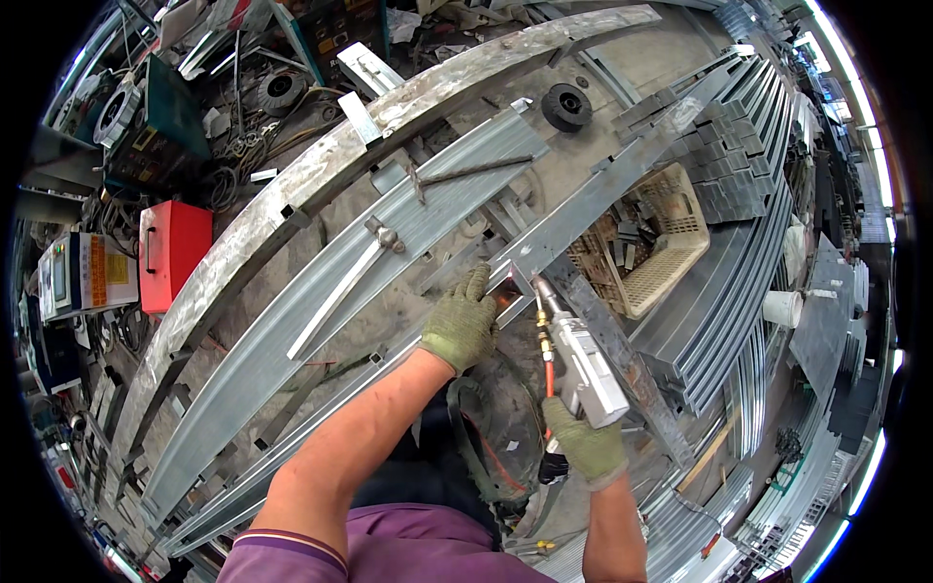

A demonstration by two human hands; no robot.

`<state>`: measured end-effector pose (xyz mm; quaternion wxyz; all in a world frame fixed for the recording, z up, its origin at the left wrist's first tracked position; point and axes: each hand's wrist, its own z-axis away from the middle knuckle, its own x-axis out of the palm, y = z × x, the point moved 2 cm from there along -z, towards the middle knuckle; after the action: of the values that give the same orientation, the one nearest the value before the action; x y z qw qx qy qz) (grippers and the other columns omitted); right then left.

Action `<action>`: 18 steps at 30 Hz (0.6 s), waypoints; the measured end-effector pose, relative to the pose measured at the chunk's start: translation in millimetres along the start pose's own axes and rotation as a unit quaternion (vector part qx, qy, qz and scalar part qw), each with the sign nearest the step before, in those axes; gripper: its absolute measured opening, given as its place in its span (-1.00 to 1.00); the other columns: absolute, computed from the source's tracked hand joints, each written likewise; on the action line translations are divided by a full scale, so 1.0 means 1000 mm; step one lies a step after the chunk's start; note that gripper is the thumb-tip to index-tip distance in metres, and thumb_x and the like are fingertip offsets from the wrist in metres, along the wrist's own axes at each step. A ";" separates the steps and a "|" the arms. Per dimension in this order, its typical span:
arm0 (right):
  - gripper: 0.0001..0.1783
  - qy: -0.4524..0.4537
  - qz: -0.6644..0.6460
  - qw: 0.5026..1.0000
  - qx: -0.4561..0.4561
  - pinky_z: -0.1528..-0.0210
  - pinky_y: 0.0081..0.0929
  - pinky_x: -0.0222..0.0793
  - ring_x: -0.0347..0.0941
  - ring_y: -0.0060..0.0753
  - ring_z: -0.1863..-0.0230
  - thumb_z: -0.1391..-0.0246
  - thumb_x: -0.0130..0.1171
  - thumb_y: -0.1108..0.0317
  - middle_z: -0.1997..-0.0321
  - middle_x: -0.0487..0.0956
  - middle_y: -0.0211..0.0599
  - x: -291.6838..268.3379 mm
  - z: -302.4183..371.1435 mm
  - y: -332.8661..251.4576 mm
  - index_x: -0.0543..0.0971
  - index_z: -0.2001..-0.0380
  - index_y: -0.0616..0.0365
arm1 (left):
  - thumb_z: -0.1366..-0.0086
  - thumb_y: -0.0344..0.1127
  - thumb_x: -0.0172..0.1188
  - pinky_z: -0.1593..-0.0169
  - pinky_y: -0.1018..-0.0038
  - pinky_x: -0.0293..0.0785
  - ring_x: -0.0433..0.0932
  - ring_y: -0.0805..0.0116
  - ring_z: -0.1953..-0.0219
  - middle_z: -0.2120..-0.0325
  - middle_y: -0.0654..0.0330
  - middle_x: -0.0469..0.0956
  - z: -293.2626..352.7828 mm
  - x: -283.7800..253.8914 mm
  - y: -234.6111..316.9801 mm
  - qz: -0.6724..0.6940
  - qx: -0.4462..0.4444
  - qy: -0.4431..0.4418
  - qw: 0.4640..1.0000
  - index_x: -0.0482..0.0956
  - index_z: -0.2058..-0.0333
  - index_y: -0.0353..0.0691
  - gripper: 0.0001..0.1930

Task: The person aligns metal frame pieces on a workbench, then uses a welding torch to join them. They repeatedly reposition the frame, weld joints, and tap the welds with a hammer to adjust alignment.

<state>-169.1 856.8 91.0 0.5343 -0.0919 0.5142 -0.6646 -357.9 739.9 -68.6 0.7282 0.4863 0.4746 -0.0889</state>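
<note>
Red box [177, 255]: we note it standing well left of the left hand.
Hammer [342, 293]: lying on a wide grey steel channel [447, 209], left of and beyond the left hand.
Left hand [462, 323]: gloved, palm down, fingertips at the steel bar; we cannot tell whether it grips.
Glow [509, 280]: small, bright, just right of the left fingertips.
Steel bar [593, 201]: running forward and right from the left fingertips.
Welding torch [586, 367]: in the right hand, nozzle forward beside the bar.
Right hand [588, 445]: gloved, closed around the torch handle.
Plastic crate [661, 285]: beige, holding metal offcuts [627, 233], beyond the right hand.
</note>
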 end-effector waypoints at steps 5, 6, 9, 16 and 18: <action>-0.63 0.084 0.061 0.995 0.008 0.26 -0.44 0.59 0.61 -0.56 0.26 -0.19 0.44 0.49 0.20 0.67 -0.39 -0.028 0.018 -0.033 0.64 -0.06 0.20 | -0.24 -0.25 0.30 -0.44 0.02 0.37 0.34 -0.24 -0.47 -0.48 -0.28 0.27 -0.003 0.000 0.003 -0.006 -0.015 -0.012 1.000 0.67 0.10 -0.35 -0.67; -0.59 0.080 0.060 0.994 0.040 0.20 -0.44 0.60 0.62 -0.55 0.20 -0.19 0.44 0.48 0.14 0.67 -0.39 -0.040 0.019 -0.023 0.64 -0.11 0.20 | -0.22 -0.27 0.30 -0.42 0.00 0.40 0.37 -0.26 -0.44 -0.48 -0.28 0.28 -0.004 -0.001 0.003 -0.007 -0.013 -0.007 1.000 0.67 0.12 -0.35 -0.68; -0.59 0.148 0.017 0.989 -0.011 0.20 -0.48 0.58 0.59 -0.58 0.20 -0.21 0.43 0.49 0.13 0.64 -0.45 -0.054 0.032 -0.047 0.64 -0.12 0.18 | -0.21 -0.28 0.29 -0.39 -0.01 0.43 0.41 -0.27 -0.41 -0.46 -0.28 0.30 -0.005 -0.002 0.003 -0.005 -0.007 0.008 1.000 0.67 0.16 -0.34 -0.71; -0.65 0.225 -0.039 0.969 -0.091 0.38 -0.50 0.52 0.56 -0.60 0.38 -0.25 0.38 0.53 0.28 0.62 -0.45 -0.099 0.001 -0.033 0.64 -0.09 0.23 | -0.28 -0.20 0.35 -0.37 -0.05 0.44 0.47 -0.31 -0.34 -0.39 -0.30 0.39 -0.006 -0.003 0.007 -0.013 0.004 0.053 0.999 0.67 0.16 -0.30 -0.71; -0.64 0.224 -0.015 0.971 -0.080 0.37 -0.50 0.52 0.55 -0.60 0.37 -0.26 0.38 0.52 0.27 0.61 -0.45 -0.109 -0.021 -0.021 0.64 -0.11 0.24 | -0.27 -0.20 0.40 -0.34 -0.04 0.46 0.49 -0.30 -0.32 -0.36 -0.29 0.42 -0.001 -0.008 0.011 -0.016 0.017 0.086 0.996 0.67 0.12 -0.28 -0.69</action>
<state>-151.1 954.8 145.0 0.3863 0.0091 0.6712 -0.6326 -356.5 744.0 -55.1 0.6751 0.4972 0.5410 -0.0664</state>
